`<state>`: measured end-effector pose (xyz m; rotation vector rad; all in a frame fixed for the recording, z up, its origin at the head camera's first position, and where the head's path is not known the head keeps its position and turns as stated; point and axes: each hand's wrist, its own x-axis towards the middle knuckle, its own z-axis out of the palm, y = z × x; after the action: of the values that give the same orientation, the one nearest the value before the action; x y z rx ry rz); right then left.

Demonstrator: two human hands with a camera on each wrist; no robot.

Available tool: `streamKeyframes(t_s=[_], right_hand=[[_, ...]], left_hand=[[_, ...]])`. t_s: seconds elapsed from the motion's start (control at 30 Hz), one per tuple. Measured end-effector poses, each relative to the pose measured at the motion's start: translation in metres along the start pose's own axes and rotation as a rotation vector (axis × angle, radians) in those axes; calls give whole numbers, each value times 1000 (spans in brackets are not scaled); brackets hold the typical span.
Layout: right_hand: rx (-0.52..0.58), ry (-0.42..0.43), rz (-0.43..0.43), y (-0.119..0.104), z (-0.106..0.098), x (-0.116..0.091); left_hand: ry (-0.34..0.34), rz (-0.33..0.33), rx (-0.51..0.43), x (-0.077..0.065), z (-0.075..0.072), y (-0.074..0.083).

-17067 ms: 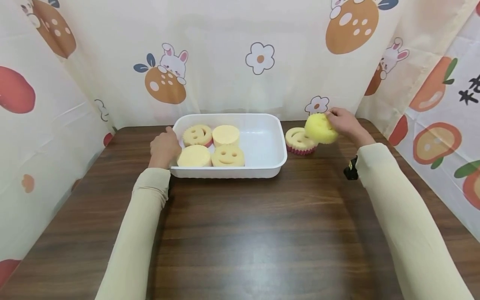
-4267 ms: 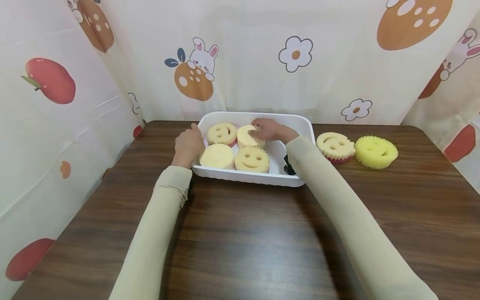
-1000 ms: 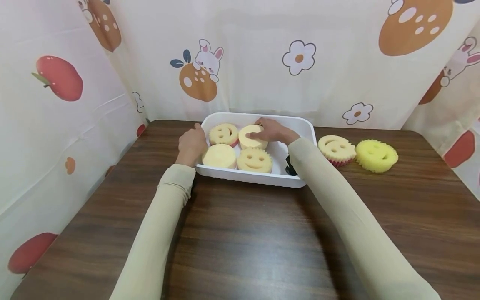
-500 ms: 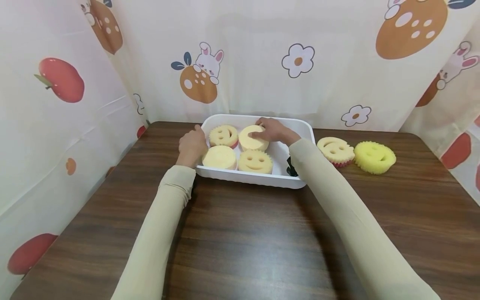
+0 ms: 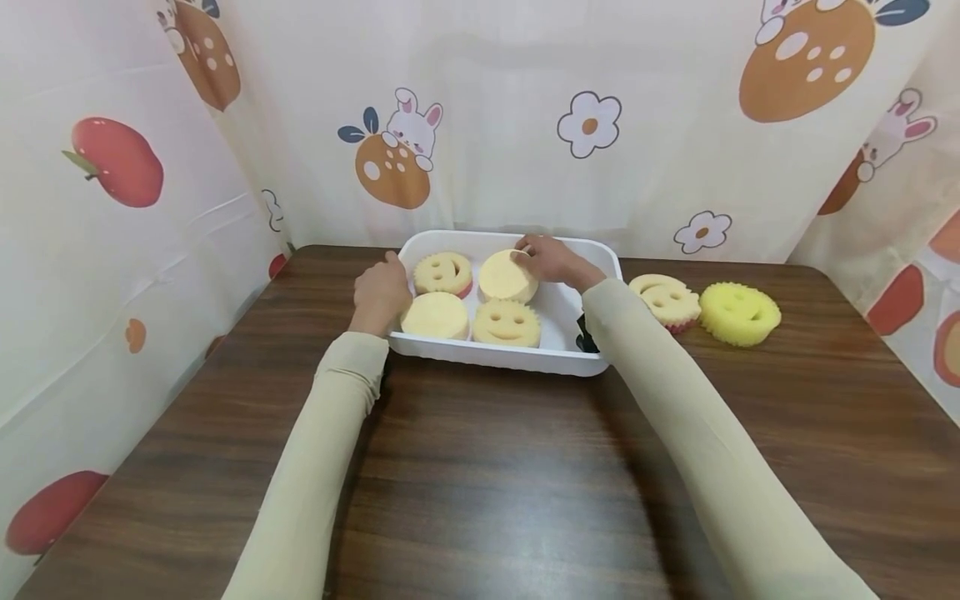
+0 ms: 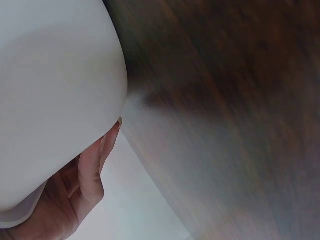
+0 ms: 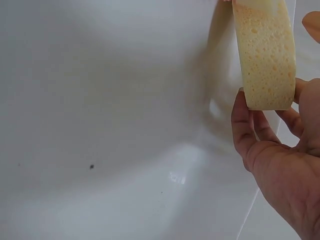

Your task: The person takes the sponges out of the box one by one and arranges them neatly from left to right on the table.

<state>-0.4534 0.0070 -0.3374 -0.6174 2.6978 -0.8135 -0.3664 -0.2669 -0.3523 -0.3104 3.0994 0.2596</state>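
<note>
My left hand (image 5: 382, 290) grips the left end of a white plastic tray (image 5: 510, 358); in the left wrist view its fingers (image 6: 91, 170) curl against the tray's outer wall. My right hand (image 5: 553, 260) reaches into the tray and holds a plain round cream sponge (image 5: 508, 277) by its right edge. Seen from the right wrist, that porous sponge (image 7: 267, 60) sits between fingers and thumb, slightly tilted off the tray floor. Around it in the tray lie a smiley sponge with a red base (image 5: 442, 273), another plain round sponge (image 5: 435, 317) and a cream smiley sponge (image 5: 506, 323).
Right of the tray, on the dark wooden table (image 5: 480, 483), a cream smiley sponge with a red base (image 5: 666, 302) lies against a bright yellow smiley sponge (image 5: 738, 313). A patterned curtain (image 5: 495, 167) hangs behind the table. My right forearm crosses the tray's right end.
Earlier my right hand set the yellow sponge down on the table and moved into the tray. Over the last second, the plain sponge has tilted up slightly in its grip. My left hand stays put.
</note>
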Motion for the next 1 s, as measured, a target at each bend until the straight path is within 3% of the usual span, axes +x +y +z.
streamKeyframes(t_s=[0.6,0.8,1.0], right_hand=[[69,60,44,16,-11,-15],[123,73,52,11,-18,-20],[106,74,73,4,-26,-24]], left_hand=[[-9,0,1,0,1,2],[-14,8,8,0,-1,2],[-7,20,0,0,-1,1]])
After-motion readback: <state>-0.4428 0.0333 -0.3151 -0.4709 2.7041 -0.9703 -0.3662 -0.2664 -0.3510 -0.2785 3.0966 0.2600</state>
